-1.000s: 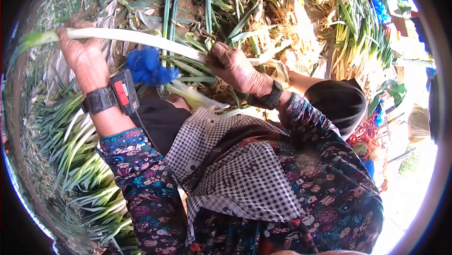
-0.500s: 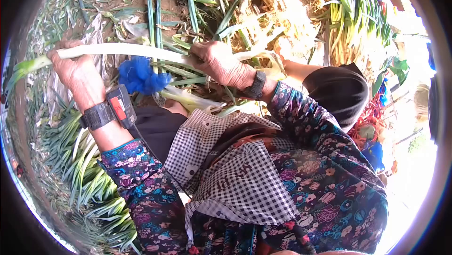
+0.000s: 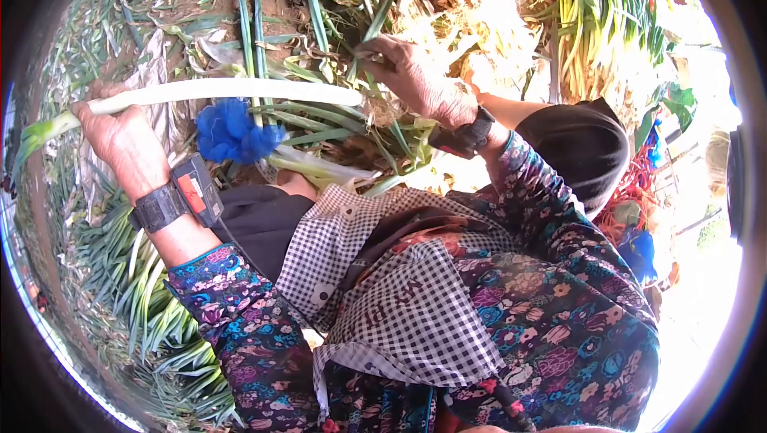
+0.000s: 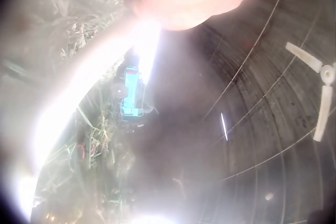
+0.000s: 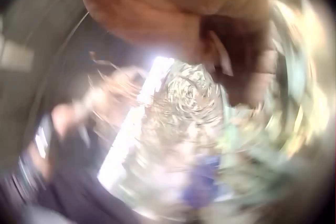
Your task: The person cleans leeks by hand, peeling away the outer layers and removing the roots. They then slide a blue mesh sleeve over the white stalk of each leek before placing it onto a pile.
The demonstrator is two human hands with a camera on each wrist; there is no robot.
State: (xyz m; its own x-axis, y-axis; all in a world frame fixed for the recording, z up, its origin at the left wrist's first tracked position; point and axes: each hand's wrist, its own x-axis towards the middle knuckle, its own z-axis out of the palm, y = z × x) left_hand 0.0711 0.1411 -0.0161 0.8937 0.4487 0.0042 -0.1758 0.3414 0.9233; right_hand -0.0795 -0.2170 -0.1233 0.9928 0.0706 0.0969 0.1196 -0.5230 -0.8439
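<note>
A long green onion with a bare white shaft lies crosswise in front of the body in the head view. My left hand grips it near its green end, fingers and thumb wrapped round the shaft. The white end points right, free of any hand. Just beyond that end is my right hand, raised, its fingers loosely bent and apart from the shaft. Pale yellowish leaf strips lie below the right wrist. In the right wrist view the right hand is blurred by motion.
Blue netting lies under the onion, near a loose stalk. Rows of green onions lie at left. A bundle with yellow-green leaves lies at upper right. Reddish twine is at right, beside a dark-clothed knee.
My right hand has left the onion's white end and moved up and right; loose leaf strips now lie below it. My left hand keeps its grip, shifted slightly left and down.
</note>
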